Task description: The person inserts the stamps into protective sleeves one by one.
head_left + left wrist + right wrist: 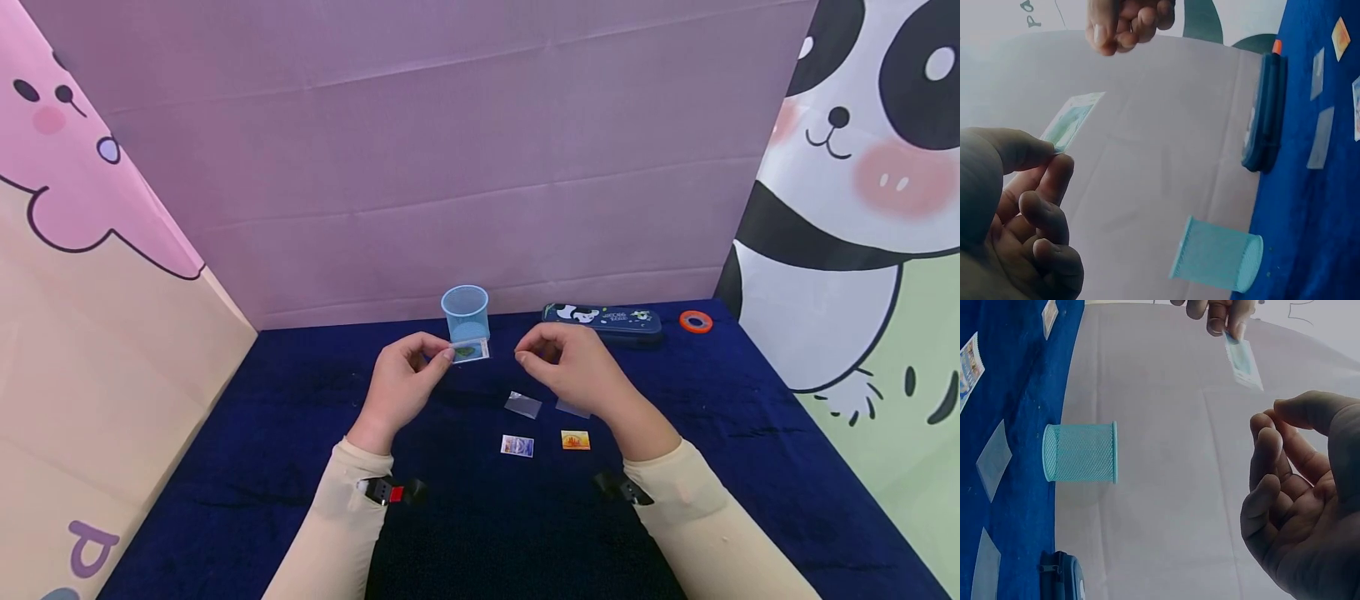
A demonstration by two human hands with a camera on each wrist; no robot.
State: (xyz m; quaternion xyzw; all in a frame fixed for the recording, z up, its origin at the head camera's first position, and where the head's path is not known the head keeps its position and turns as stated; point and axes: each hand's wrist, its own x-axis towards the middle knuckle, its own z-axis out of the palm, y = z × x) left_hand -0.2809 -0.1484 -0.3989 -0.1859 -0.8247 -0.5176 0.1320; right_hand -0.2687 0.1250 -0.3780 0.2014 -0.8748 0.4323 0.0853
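My left hand (400, 382) pinches a small blue-green postage stamp (469, 351) by one end, between thumb and index finger. What looks like a clear sleeve surrounds the stamp and extends past its far edge in the right wrist view. To the right, apart from the stamp, my right hand (579, 367) hovers with curled fingers. Its thumb and index tips come together, and nothing shows between them. Below the hands lie a clear sleeve (522, 405) and a second clear sleeve (573, 408), partly hidden by the right wrist. Nearer are a blue-purple stamp (517, 446) and an orange-yellow stamp (575, 440).
A light blue mesh cup (467, 310) stands at the back of the dark blue tablecloth (300, 433). Right of it lies a navy pencil case (622, 323) with a panda print, then an orange ring-shaped roll (696, 322). A plain fabric backdrop (480, 167) rises behind.
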